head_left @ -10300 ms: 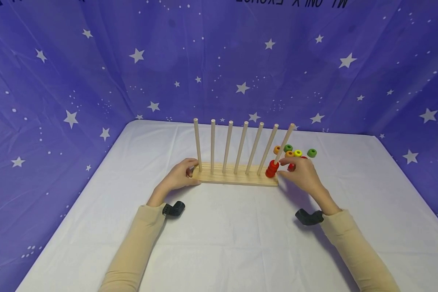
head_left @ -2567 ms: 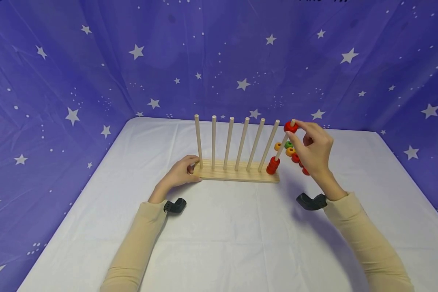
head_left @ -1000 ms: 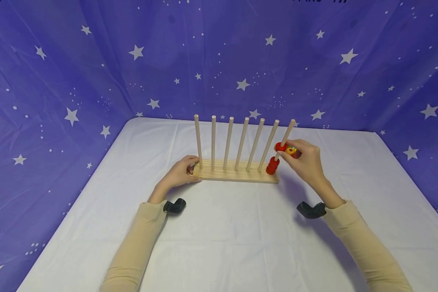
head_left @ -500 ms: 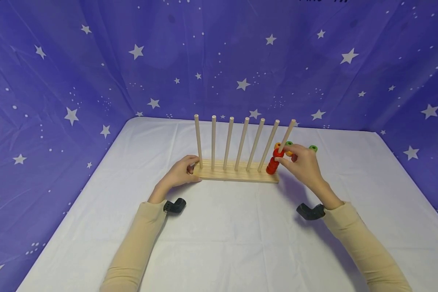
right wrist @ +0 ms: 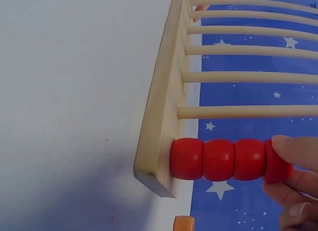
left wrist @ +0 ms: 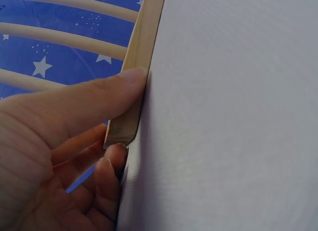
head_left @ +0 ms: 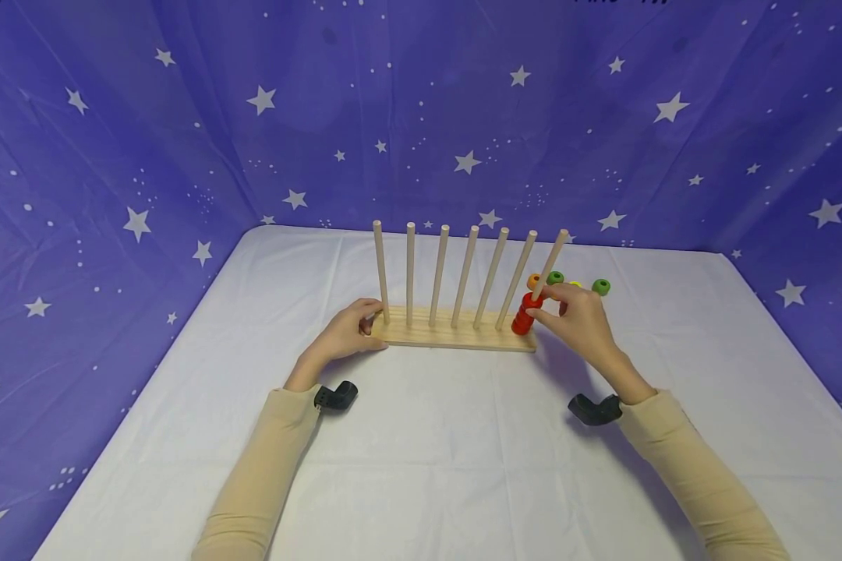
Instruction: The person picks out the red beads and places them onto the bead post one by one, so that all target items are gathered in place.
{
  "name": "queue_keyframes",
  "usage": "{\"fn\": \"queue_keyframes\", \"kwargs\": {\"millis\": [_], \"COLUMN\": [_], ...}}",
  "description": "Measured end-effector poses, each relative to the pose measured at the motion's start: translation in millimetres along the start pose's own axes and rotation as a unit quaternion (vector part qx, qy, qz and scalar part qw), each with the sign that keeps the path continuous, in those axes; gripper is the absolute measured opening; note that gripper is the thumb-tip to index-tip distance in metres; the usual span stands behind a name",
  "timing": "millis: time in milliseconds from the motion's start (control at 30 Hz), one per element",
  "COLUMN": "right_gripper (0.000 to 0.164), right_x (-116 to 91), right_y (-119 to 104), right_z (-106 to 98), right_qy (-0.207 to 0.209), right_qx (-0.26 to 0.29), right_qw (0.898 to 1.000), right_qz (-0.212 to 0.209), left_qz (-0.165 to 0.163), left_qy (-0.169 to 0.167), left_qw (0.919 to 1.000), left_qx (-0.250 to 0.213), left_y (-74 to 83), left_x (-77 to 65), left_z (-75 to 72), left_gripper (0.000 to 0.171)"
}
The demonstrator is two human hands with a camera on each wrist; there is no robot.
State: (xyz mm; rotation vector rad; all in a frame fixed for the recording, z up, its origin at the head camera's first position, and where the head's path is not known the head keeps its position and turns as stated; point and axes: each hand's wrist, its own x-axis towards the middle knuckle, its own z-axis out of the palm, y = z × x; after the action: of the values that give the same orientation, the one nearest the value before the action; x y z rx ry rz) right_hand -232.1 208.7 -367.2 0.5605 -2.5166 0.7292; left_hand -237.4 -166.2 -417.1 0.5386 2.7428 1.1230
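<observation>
A wooden board [head_left: 449,335] with a row of upright pegs stands on the table. Its left end is gripped by my left hand [head_left: 344,333]; in the left wrist view the thumb [left wrist: 131,77] presses the long edge and the fingers curl round the corner. On the rightmost peg [head_left: 551,261] several red beads [right wrist: 218,159] are stacked against the board. My right hand [head_left: 581,323] pinches the uppermost red bead [right wrist: 276,166] between thumb and fingers, and that bead sits right against the one below. The other pegs carry no beads.
Behind the board's right end lie loose beads: an orange bead [head_left: 534,281], green beads [head_left: 601,287] and a partly hidden yellow bead [head_left: 575,284]. My right hand covers part of that area. A white cloth [head_left: 421,452] covers the table, and a starry purple curtain [head_left: 393,117] hangs behind.
My right hand has slid a red bead from the rightmost peg's top down onto the red stack, which is taller than ten seconds ago. My left hand has kept its place on the board.
</observation>
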Motion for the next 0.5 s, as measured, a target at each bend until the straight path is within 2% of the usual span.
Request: {"fn": "queue_keyframes", "kwargs": {"millis": [200,500], "right_gripper": [0.023,0.035], "right_x": [-1.1,-2.1], "right_y": [2.9,7.9], "right_z": [0.6,-7.6], "right_qy": [0.0,-0.046], "right_qx": [0.0,-0.003], "right_qw": [1.0,0.999], "right_qz": [-0.005,0.024], "left_qz": [0.007,0.0], "left_qy": [0.003,0.001], "left_qw": [1.0,1.0], "left_qx": [-0.002,-0.006], "left_y": [-1.1,0.4], "left_x": [1.6,-0.1], "left_z": [0.7,-0.5], "left_gripper": [0.074,0.075]}}
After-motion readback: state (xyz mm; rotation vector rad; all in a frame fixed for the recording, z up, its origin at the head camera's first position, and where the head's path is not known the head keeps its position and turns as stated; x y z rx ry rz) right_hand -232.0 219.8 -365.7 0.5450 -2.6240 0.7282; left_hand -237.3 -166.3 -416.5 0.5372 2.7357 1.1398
